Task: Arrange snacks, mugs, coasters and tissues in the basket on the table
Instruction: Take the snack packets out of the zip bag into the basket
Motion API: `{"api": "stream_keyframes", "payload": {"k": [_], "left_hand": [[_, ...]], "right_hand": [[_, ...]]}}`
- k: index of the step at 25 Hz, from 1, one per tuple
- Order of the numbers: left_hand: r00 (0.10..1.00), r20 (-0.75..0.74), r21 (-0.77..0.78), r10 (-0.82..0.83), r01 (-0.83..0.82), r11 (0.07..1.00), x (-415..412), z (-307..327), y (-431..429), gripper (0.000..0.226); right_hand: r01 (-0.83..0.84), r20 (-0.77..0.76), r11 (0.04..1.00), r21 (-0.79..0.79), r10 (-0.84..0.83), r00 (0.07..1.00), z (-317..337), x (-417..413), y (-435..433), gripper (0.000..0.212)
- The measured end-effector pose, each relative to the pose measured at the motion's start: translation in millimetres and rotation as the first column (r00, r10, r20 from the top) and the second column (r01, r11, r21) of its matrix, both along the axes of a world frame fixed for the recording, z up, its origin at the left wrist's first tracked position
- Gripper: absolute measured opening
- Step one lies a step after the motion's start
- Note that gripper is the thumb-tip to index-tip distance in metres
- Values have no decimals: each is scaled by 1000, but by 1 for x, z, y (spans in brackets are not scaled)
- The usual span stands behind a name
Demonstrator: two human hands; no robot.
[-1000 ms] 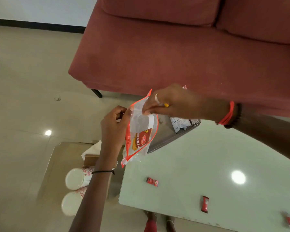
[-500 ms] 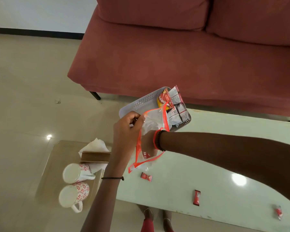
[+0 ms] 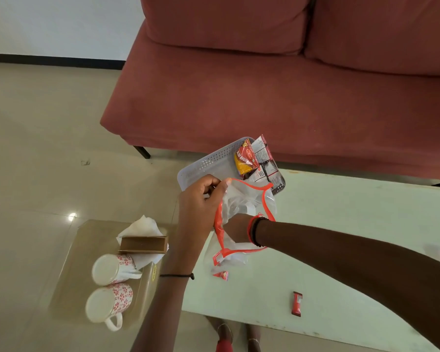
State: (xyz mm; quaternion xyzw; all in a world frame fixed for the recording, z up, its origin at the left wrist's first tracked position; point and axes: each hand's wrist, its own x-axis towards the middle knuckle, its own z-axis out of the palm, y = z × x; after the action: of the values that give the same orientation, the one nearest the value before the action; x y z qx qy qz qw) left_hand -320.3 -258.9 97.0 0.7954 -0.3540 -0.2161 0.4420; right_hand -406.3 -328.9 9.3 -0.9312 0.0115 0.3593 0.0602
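Since the right hand (image 3: 235,230) has entered the pouch (image 3: 249,196), fingers hidden, the left hand (image 3: 201,200) pinches its rim: snack retrieval likely.

Two mugs (image 3: 111,269) — two red sweets (image 3: 297,303) — one basket (image 3: 208,161), one pouch (image 3: 241,196).

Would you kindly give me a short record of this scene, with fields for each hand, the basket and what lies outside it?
left hand: pinches the rim of the clear bag, holding it open
right hand: inside the bag up to the wrist; fingers unclear
basket: grey, at the table corner, holding snack packets
mugs: two, on the lower glass table, beside the tissue holder
red sweets: two, loose on the table
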Motion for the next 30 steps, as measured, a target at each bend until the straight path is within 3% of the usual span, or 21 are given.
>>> {"api": "stream_keyframes", "payload": {"k": [4, 8, 12, 16, 19, 21, 24, 27, 30], "left_hand": [[1000, -8, -7, 11, -11, 1000, 7, 0, 0, 26], [1000, -11, 18, 0, 0, 1000, 24, 2, 1, 25], [1000, 23, 53, 11, -12, 999, 43, 3, 0, 23], [999, 38, 72, 31, -33, 997, 59, 1, 2, 22], [999, 27, 105, 47, -50, 993, 69, -1, 3, 23], [999, 8, 109, 54, -54, 993, 77, -3, 6, 26], [997, -37, 103, 73, -69, 992, 87, -6, 12, 24], [988, -96, 102, 121, -111, 988, 93, -9, 17, 22], [985, -102, 112, 138, -127, 986, 97, -11, 20, 23]], "right_hand": [[62, 17, 995, 72, -64, 998, 6, 8, -4, 27], [43, 86, 994, 100, -51, 995, 30, 23, -9, 34], [151, 277, 972, 179, -197, 940, 82, 31, -19, 38], [182, 368, 969, 169, -234, 900, 131, 31, -40, 35], [227, 388, 917, 327, -350, 853, 158, 28, -62, 30], [236, 372, 811, 535, -477, 796, 174, 22, -78, 37], [229, 284, 566, 792, -674, 682, 184, 7, -102, 39], [219, 76, 215, 952, -855, 512, 173, -7, -131, 38], [230, -166, -106, 967, -952, 256, 139, -14, -159, 41]]}}
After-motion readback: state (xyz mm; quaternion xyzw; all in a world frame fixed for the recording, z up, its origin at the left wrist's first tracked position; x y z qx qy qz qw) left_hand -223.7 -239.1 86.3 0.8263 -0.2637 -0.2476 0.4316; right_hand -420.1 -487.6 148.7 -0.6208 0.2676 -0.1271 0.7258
